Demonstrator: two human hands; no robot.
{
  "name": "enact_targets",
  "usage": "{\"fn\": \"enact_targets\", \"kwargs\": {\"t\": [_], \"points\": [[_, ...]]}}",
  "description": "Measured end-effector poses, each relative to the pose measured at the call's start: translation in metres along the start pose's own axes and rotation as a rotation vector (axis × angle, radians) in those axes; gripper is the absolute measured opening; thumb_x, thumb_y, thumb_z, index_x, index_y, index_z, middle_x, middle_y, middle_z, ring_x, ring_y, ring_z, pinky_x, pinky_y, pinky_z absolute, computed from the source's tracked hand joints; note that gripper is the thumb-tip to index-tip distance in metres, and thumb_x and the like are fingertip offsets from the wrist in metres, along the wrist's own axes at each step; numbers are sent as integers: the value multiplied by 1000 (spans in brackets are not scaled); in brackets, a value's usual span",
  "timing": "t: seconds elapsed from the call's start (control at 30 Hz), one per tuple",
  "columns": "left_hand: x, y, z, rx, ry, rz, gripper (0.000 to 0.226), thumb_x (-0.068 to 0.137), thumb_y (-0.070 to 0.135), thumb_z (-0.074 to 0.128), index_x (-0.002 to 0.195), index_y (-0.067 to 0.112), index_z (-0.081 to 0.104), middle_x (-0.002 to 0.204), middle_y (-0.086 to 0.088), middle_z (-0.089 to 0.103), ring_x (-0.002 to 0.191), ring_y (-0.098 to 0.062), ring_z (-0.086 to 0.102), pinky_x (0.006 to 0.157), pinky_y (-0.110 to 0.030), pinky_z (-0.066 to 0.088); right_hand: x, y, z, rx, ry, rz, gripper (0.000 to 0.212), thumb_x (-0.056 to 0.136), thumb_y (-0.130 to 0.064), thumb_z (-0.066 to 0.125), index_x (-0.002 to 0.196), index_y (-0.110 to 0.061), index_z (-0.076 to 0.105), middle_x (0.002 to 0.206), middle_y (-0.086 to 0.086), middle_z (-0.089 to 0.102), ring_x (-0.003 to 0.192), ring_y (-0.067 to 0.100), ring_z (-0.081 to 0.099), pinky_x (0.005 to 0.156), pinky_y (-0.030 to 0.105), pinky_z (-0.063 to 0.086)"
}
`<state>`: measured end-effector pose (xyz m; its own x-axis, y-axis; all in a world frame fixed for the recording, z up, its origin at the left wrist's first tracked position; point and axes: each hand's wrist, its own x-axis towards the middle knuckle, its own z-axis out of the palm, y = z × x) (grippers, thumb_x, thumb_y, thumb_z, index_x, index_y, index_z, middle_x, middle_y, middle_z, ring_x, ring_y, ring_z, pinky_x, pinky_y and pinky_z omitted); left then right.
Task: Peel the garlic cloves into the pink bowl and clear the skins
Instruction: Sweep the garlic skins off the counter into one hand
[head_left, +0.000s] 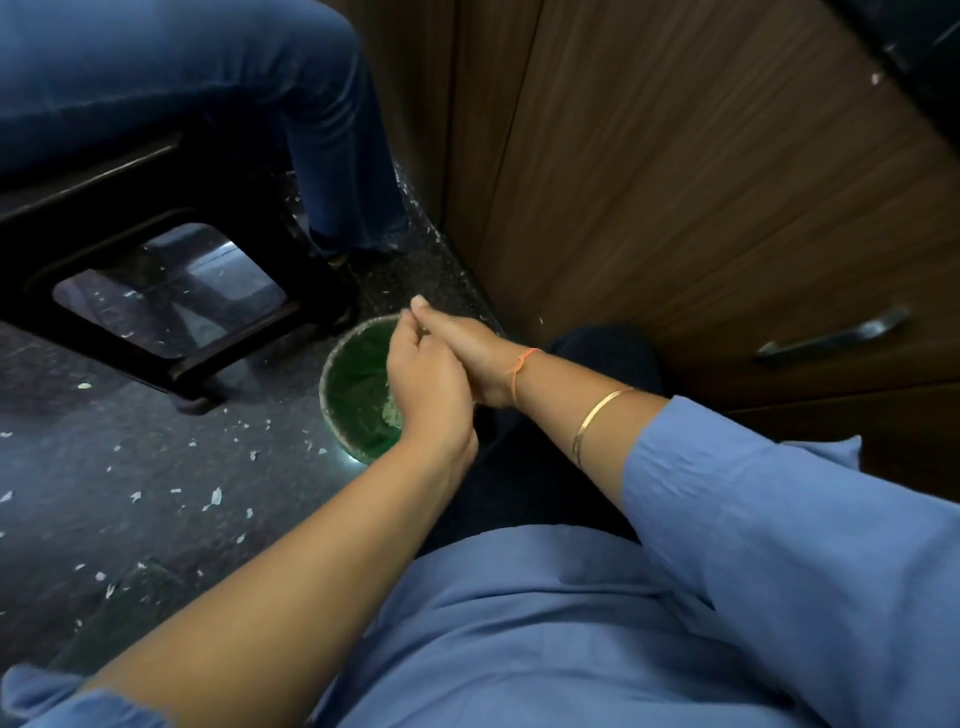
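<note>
Well, from the head view we see our left hand (422, 385) laid against our right hand (470, 357) over the green-lined bin (330, 366); right fingers (427, 313) straight, whether the left pinches anything we cannot tell. Garlic skins (213, 498) lie scattered on the dark floor (62, 457) beside the bin

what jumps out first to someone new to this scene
Centre frame, the left hand and right hand are pressed together over a green-lined bin. Pale skins litter the dark floor to its left, beside a black stool.
</note>
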<state>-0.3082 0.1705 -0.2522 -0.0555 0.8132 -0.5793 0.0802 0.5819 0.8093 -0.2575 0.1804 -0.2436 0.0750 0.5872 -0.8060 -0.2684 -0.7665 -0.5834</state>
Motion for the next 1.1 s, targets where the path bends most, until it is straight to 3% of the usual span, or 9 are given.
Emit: {"fn": "enact_targets", "kwargs": {"t": [0.1, 0.27, 0.43, 0.57, 0.63, 0.7, 0.8, 0.93, 1.1], "points": [[23, -16, -14, 41, 105, 125, 61, 89, 9, 47, 147, 18, 30, 148, -3, 38, 128, -12, 43, 108, -21, 33, 6, 2, -1, -148, 187, -112, 15, 98, -16, 47, 100, -7, 59, 92, 12, 59, 86, 28, 62, 66, 32, 53], [52, -47, -55, 322, 183, 78, 32, 96, 5, 48, 127, 3, 56, 108, -7, 64, 63, -9, 60, 46, -7, 42, 0, -3, -10, -209, 396, -240, 17, 95, -6, 50, 79, -5, 55, 68, 10, 60, 39, 14, 56, 42, 26, 49], [61, -72, -65, 473, 182, -31, 22, 96, 26, 53, 97, 10, 69, 92, -9, 72, 58, -19, 57, 71, -34, 52, -5, 1, -9, -646, 513, -378, 43, 92, -43, 53, 62, -13, 54, 64, 9, 65, 65, 29, 62, 65, 37, 50], [57, -67, -51, 597, 178, -6, 45, 99, 41, 42, 105, 3, 66, 101, -15, 66, 96, -31, 58, 79, -32, 40, -9, 0, -10, -780, 464, -393, 50, 93, -51, 47, 55, -17, 47, 67, 5, 55, 77, 32, 58, 63, 35, 40], [61, -68, -42, 717, 71, -108, 51, 94, 42, 48, 134, 10, 50, 139, -19, 46, 129, -36, 40, 104, -39, 32, -8, 0, -10, -890, 267, -305, 30, 89, -46, 58, 85, -17, 66, 102, 13, 61, 108, 34, 55, 84, 33, 43], [58, -64, -33, 893, -23, -268, 73, 91, 42, 52, 150, 16, 18, 157, -19, 10, 144, -39, 9, 115, -48, 12, -13, -1, -9, -904, 99, -166, 62, 87, -38, 63, 138, -9, 42, 145, 18, 34, 134, 31, 35, 106, 30, 32], [51, -61, -21, 983, -96, -292, 82, 91, 44, 51, 152, 19, 1, 158, -15, -10, 145, -37, -8, 114, -54, 2, -21, 0, -13, -910, 94, -208, 55, 89, -15, 55, 142, -10, 37, 147, 18, 28, 130, 31, 40, 105, 29, 35], [42, -48, -4, 1018, -126, -156, 78, 91, 41, 52, 152, 19, 8, 158, -15, -11, 145, -35, -10, 114, -56, 0, -46, -1, -23, -1364, 291, -321, 34, 91, -10, 44, 124, -9, 53, 134, 14, 40, 119, 34, 46, 95, 41, 40], [6, -6, 28, 910, -139, 373, 61, 96, 23, 46, 149, 13, 19, 158, -17, 7, 144, -35, 7, 116, -52, 13, -75, -3, -44, -1598, 775, -566, 28, 97, -22, 40, 117, -12, 57, 126, 10, 48, 117, 30, 45, 92, 42, 37]]}}
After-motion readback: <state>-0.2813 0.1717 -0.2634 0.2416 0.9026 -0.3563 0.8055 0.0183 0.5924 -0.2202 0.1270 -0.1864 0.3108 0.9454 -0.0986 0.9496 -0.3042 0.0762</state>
